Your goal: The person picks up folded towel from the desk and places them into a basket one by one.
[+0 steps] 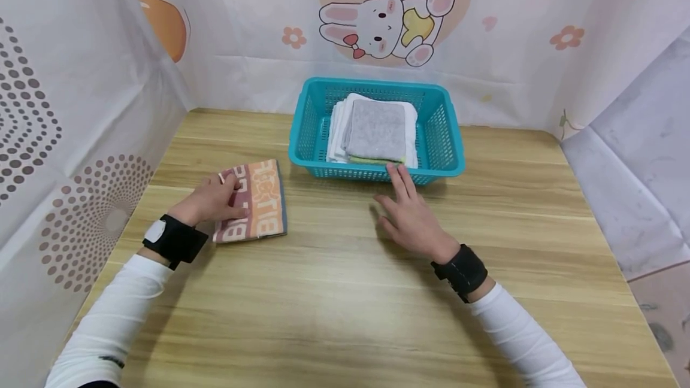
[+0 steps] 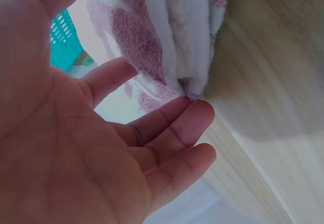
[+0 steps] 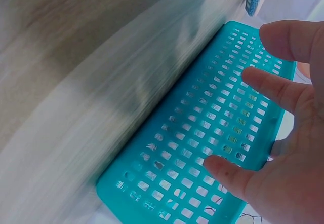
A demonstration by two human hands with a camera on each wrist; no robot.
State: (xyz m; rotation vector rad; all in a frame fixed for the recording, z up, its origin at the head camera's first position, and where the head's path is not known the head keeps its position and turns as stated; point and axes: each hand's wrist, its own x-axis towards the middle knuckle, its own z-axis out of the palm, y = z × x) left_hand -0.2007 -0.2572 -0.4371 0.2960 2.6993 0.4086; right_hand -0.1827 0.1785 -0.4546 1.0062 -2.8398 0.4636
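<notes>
A folded towel [image 1: 253, 201], maroon and orange with pale lettering and a blue edge, lies on the left of the table. My left hand [image 1: 212, 199] grips its left side; the left wrist view shows the folded pink-and-white edge [image 2: 167, 36] between thumb and fingers. A teal perforated basket [image 1: 377, 172] stands at the back centre. Inside it, a grey folded cloth [image 1: 377, 127] tops white folded cloths [image 1: 336, 133], with a yellow-green edge showing beneath. My right hand [image 1: 412, 220] is at the basket's near wall [image 3: 187, 127], fingers spread, two fingertips by the rim.
The wooden table [image 1: 323, 292] carries the towel and basket. A white curtain [image 1: 242, 76] printed with a rabbit hangs right behind the basket, and a dotted curtain [image 1: 91, 220] closes the left side.
</notes>
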